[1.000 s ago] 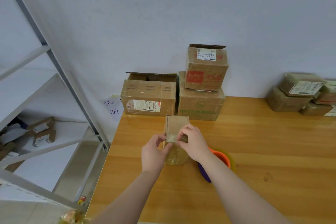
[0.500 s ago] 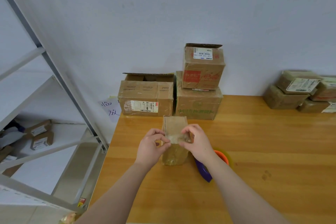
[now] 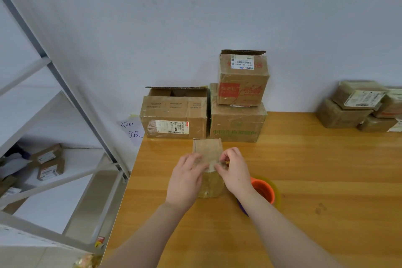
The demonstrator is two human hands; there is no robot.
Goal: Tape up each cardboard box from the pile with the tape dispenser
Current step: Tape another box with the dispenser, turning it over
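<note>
A small cardboard box (image 3: 207, 148) stands on the wooden table (image 3: 315, 169) right in front of me. My left hand (image 3: 187, 178) lies over its left top edge with fingers fairly straight, pressing on a strip of clear tape (image 3: 209, 164). My right hand (image 3: 235, 172) pinches the right end of that strip at the box's right edge. The tape dispenser (image 3: 264, 189), orange with purple and yellow parts, sits on the table behind my right wrist, partly hidden by it.
A pile of three larger boxes stands at the wall: an open one (image 3: 174, 115), a closed one (image 3: 237, 124) and another (image 3: 242, 80) on top of it. Several taped boxes (image 3: 352, 104) sit far right. A metal shelf rack (image 3: 65, 98) stands left of the table.
My left hand has gone from pinching the tape to lying flatter over the box's left side. My right hand keeps its pinch at the right edge. The box has not moved.
</note>
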